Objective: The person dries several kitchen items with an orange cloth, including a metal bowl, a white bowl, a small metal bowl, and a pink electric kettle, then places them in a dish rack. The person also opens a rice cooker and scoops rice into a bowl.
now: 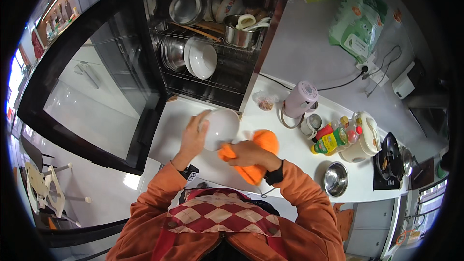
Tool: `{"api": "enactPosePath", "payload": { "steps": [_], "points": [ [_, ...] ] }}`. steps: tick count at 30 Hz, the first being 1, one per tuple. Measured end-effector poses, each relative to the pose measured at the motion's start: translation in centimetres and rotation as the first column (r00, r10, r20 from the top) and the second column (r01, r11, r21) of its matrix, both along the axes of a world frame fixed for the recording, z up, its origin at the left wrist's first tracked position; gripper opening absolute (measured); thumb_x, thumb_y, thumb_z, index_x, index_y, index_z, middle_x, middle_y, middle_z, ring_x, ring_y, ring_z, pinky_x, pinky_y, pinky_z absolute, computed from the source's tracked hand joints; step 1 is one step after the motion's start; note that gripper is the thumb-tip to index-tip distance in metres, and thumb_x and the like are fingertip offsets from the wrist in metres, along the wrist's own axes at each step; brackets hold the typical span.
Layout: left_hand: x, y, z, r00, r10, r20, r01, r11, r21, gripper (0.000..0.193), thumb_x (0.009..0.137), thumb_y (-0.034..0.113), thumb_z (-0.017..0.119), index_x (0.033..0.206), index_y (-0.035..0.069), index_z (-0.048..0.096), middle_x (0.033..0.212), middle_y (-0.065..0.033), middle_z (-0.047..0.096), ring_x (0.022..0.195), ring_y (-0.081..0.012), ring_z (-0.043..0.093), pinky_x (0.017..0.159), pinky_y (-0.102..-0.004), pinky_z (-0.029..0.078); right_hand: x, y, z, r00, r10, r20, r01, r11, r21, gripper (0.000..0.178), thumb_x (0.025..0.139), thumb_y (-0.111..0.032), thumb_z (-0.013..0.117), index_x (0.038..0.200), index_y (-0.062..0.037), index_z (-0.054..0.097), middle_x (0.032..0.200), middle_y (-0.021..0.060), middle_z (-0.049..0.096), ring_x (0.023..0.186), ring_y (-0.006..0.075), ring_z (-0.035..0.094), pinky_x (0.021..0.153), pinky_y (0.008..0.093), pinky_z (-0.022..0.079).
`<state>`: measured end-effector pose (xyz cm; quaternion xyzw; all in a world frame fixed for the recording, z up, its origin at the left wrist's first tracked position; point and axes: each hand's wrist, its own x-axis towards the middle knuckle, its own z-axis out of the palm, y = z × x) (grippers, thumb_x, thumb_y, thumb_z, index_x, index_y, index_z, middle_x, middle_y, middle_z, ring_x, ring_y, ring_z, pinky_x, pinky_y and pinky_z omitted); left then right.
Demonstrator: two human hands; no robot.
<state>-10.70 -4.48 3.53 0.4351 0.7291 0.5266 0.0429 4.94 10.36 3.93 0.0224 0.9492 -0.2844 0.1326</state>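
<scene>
A white bowl point(224, 126) is tilted above the white counter, its rim gripped by my left hand point(192, 137). My right hand point(249, 154) is closed around an orange cloth point(266, 141), which bunches out on both sides of the fingers. The cloth is close to the bowl's lower right edge; whether they touch I cannot tell. Behind the bowl stands an open dish cabinet point(212, 89). On its lower rack are white bowls point(203, 61) standing on edge beside stacked steel bowls point(172, 53). A steel pot point(239, 37) with utensils sits on the upper rack.
The cabinet's glass door point(92, 101) swings out to the left. Along the counter at right are a pink kettle point(300, 99), several bottles point(333, 140), a cream rice cooker point(363, 137), a steel bowl point(335, 180) and a dark pan point(388, 154). A white chair point(46, 191) stands at lower left.
</scene>
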Motion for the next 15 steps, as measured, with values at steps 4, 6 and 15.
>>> {"api": "enactPosePath", "payload": {
  "steps": [4, 6, 15],
  "points": [
    [-3.0, -1.4, 0.4, 0.72, 0.002, 0.694, -0.091, 0.992, 0.092, 0.08, 0.085, 0.072, 0.036, 0.117, 0.001, 0.054, 0.083, -0.0064, 0.059, 0.063, -0.0092, 0.055, 0.044, -0.0223, 0.039, 3.2, 4.6, -1.3, 0.899, -0.423, -0.118, 0.435, 0.821, 0.371, 0.054, 0.073, -0.04, 0.066, 0.113, -0.0045, 0.055, 0.093, 0.0173, 0.063, 0.093, 0.0349, 0.059, 0.08, 0.0413, 0.047],
    [-2.9, -1.6, 0.0, 0.657, -0.007, 0.754, -0.032, 0.999, 0.036, 0.083, 0.082, 0.075, 0.035, 0.114, 0.002, 0.055, 0.077, -0.0043, 0.058, 0.057, -0.008, 0.051, 0.041, -0.0219, 0.035, 4.2, 5.5, -1.2, 0.859, -0.413, -0.303, 0.508, 0.612, 0.606, 0.058, 0.068, -0.043, 0.071, 0.108, -0.004, 0.059, 0.096, 0.0164, 0.063, 0.098, 0.0346, 0.058, 0.085, 0.0413, 0.045],
    [-0.7, -1.5, 0.7, 0.45, -0.421, 0.788, 0.343, 0.896, 0.283, 0.071, 0.093, 0.06, 0.025, 0.132, 0.002, 0.041, 0.116, -0.0064, 0.051, 0.103, -0.0141, 0.045, 0.085, -0.0294, 0.036, 1.6, -0.9, 7.7, 0.881, -0.472, -0.04, 0.212, 0.468, -0.858, 0.083, 0.075, -0.028, 0.075, 0.138, 0.0003, 0.03, 0.134, 0.0124, 0.042, 0.124, 0.0229, 0.038, 0.105, 0.0362, 0.029]
  ]
}}
